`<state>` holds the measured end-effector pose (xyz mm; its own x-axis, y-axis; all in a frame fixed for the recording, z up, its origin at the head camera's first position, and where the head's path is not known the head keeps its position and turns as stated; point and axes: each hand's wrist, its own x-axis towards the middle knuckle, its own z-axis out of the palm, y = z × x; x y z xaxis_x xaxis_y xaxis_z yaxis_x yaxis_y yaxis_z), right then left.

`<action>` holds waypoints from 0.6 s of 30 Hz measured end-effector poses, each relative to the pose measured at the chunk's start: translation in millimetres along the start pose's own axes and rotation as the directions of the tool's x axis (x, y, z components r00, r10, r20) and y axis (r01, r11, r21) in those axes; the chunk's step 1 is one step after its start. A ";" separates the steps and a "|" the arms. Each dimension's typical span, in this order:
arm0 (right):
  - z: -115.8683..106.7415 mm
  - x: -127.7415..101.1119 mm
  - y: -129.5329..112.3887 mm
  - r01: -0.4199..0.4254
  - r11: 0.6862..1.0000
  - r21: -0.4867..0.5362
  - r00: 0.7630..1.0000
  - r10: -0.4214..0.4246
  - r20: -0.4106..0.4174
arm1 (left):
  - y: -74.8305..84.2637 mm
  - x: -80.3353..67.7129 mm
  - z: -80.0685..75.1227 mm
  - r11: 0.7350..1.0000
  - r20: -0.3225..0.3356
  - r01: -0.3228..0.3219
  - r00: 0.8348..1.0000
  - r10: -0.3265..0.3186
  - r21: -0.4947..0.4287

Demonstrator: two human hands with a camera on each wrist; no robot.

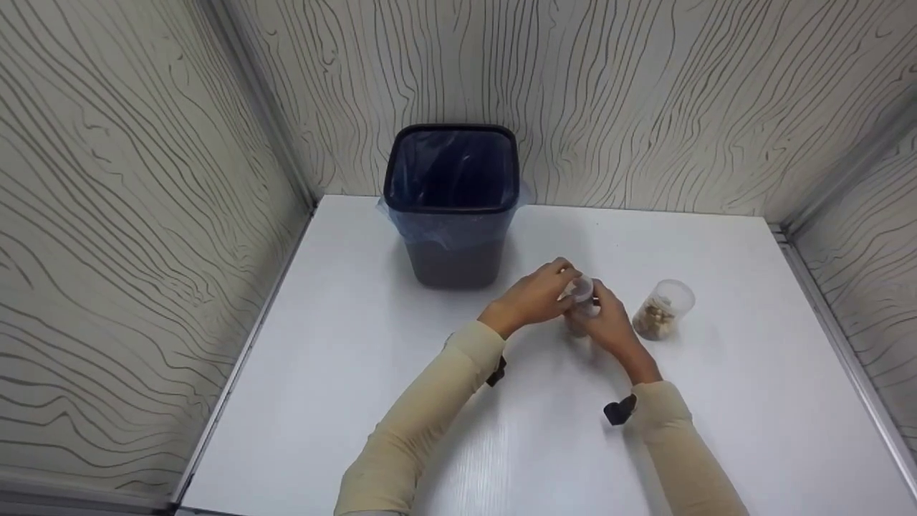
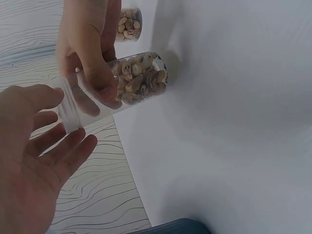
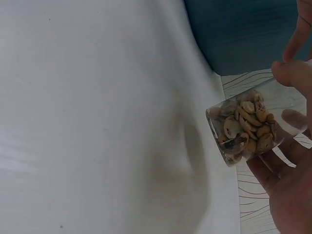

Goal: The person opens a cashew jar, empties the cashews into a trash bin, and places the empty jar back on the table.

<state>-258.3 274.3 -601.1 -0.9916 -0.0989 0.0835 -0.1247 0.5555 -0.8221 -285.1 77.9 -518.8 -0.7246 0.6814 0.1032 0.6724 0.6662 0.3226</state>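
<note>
Right hand (image 2: 90,58) gripping a clear jar (image 2: 117,87) of nuts (image 2: 139,80), fingers (image 2: 100,80) curled round its middle, jar lifted off the white table (image 2: 234,122). Left hand (image 2: 29,161) spread just below those fingers, fingertips (image 2: 83,144) touching the jar's mouth end. Second jar of nuts (image 2: 129,24) beyond the knuckles

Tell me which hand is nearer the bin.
Left. The left hand is at the held jar's top, on the side toward the bin; the right hand grips it farther away.

Head view looks down from above; both wrist views (very close) share the jar (image 2: 131,83).
</note>
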 end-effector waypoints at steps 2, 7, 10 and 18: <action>-0.3 0.8 -2.0 0.008 1.000 0.022 1.000 -0.008 0.000 | -0.5 -0.6 -1.1 1.000 -0.003 0.002 1.000 -0.002 -0.008; -1.1 2.5 -7.3 0.011 0.999 0.049 1.000 -0.011 0.003 | -2.6 -2.8 -4.5 1.000 -0.024 -0.001 1.000 0.000 -0.020; -1.3 3.9 -10.4 0.027 0.998 0.048 1.000 -0.027 0.002 | -4.6 -4.3 -6.7 1.000 -0.042 -0.007 0.999 0.006 -0.022; -2.4 7.8 -15.6 0.072 0.997 0.030 0.997 -0.072 -0.005 | -11.9 -7.0 -10.5 0.998 -0.112 -0.065 0.992 0.065 0.000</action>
<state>-264.2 266.8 -586.2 -0.9801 -0.1349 0.1454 -0.1950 0.5218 -0.8305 -289.6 62.0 -513.4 -0.6920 0.6848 0.2287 0.7181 0.6203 0.3155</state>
